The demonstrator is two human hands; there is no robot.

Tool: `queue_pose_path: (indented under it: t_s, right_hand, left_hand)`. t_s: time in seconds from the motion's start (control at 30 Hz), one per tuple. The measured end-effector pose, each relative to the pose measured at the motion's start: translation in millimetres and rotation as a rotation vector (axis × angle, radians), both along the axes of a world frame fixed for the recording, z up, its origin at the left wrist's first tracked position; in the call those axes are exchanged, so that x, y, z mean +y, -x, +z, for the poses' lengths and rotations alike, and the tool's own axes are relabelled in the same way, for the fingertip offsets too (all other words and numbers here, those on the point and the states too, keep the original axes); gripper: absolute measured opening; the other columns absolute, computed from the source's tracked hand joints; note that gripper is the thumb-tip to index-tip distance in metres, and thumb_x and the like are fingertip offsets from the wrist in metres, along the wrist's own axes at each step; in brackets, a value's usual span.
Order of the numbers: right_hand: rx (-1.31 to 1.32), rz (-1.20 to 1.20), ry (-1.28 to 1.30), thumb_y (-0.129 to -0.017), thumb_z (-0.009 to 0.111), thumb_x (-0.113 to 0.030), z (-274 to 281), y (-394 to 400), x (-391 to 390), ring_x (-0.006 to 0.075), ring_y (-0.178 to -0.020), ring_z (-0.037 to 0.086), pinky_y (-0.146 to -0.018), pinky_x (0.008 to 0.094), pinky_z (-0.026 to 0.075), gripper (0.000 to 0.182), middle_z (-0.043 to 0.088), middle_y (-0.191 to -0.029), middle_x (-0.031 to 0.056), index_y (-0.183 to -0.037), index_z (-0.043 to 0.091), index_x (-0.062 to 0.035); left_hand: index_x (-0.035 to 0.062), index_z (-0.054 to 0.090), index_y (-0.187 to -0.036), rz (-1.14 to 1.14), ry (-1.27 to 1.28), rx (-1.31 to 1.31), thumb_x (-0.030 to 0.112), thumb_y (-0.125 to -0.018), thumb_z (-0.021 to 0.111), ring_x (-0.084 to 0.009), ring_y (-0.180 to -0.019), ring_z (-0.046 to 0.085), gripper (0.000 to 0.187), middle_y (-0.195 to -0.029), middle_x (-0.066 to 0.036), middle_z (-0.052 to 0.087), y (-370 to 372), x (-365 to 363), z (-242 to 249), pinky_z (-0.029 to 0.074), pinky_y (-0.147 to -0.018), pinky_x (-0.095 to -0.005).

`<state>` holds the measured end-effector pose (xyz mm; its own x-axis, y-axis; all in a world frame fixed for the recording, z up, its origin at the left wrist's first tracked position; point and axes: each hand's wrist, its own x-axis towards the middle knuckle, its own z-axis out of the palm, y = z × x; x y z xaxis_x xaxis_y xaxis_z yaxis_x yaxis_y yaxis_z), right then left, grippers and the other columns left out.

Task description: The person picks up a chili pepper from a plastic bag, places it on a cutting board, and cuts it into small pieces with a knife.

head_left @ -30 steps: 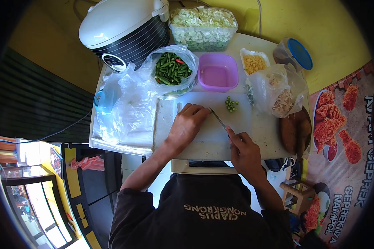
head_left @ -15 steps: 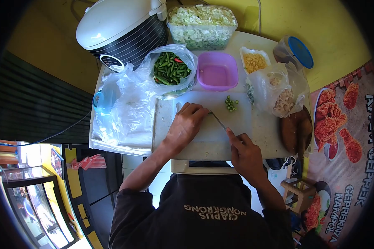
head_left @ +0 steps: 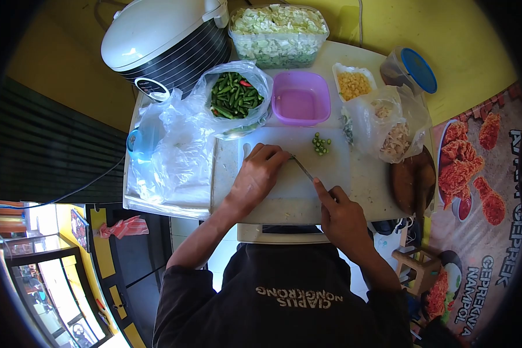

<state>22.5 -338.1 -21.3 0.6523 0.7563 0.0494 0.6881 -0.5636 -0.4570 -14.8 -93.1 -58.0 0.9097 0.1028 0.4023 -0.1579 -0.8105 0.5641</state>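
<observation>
My right hand grips a knife, its forefinger stretched along the top. The blade slants up and left across the white cutting board, its tip close to the fingers of my left hand. Those fingers are bent and pressed together at the board's left part; what they pinch, if anything, is hidden. A small heap of cut green chili pieces lies on the board, right of the blade. Behind the board stand a plastic bag of green chilies, one red among them, and a purple tub.
At the back are a rice cooker and a clear box of chopped cabbage. To the right sit a tray of yellow pieces, a plastic bag, a blue-lidded container and a brown mortar. Crumpled plastic covers the left.
The whole view has shifted slightly. Both hands and the knife keep nearly the same places over the board, and the chili heap looks unchanged.
</observation>
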Motion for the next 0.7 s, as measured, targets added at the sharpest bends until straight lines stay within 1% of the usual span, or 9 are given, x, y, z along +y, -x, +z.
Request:
queue_pose_path:
  t_s: [0.13, 0.33, 0.43, 0.53, 0.7]
  right_hand:
    - [0.007, -0.025, 0.011, -0.092, 0.065, -0.004, 0, -4, 7, 0.0346, -0.065, 0.067, -0.062, 0.0456, 0.058, 0.061, 0.062, -0.097, 0.0149, -0.151, 0.054, -0.0096]
    - [-0.027, -0.082, -0.084, -0.093, 0.065, -0.002, -11, -5, -1, 0.0314, -0.066, 0.068, -0.061, 0.0428, 0.058, 0.058, 0.064, -0.095, 0.0125, -0.150, 0.057, -0.0100]
    - [-0.046, -0.059, -0.156, -0.092, 0.066, -0.001, -13, -4, -2, 0.0299, -0.066, 0.068, -0.061, 0.0420, 0.057, 0.060, 0.064, -0.094, 0.0115, -0.151, 0.056, -0.0106]
    - [-0.023, -0.042, -0.174, -0.092, 0.066, -0.001, -14, 0, -3, 0.0301, -0.067, 0.068, -0.061, 0.0423, 0.058, 0.061, 0.064, -0.095, 0.0118, -0.151, 0.056, -0.0114]
    - [-0.021, -0.054, -0.116, -0.091, 0.067, -0.001, -14, 6, -4, 0.0300, -0.068, 0.069, -0.061, 0.0424, 0.058, 0.063, 0.063, -0.096, 0.0120, -0.152, 0.056, -0.0127]
  left_hand:
    - [0.0034, 0.075, -0.107, -0.002, 0.010, -0.020, -0.004, -0.087, 0.072, -0.0337, -0.100, 0.070, 0.022, -0.106, -0.012, 0.072, 1, 0, 1, 0.059, -0.086, -0.0435]
    - [0.0029, 0.075, -0.106, 0.018, 0.021, -0.038, -0.003, -0.087, 0.074, -0.0333, -0.100, 0.070, 0.020, -0.106, -0.012, 0.072, -1, -2, 0, 0.059, -0.085, -0.0435]
    - [0.0028, 0.074, -0.106, 0.020, 0.006, -0.029, -0.003, -0.087, 0.074, -0.0331, -0.100, 0.070, 0.020, -0.105, -0.012, 0.072, -2, -3, -2, 0.059, -0.085, -0.0436]
    - [0.0028, 0.074, -0.106, 0.012, 0.004, -0.038, -0.003, -0.087, 0.074, -0.0331, -0.099, 0.070, 0.020, -0.105, -0.012, 0.072, -4, -3, -2, 0.059, -0.085, -0.0436]
    - [0.0026, 0.074, -0.106, 0.013, 0.009, -0.037, -0.003, -0.087, 0.074, -0.0334, -0.098, 0.069, 0.020, -0.104, -0.012, 0.072, -3, -4, -2, 0.059, -0.084, -0.0434]
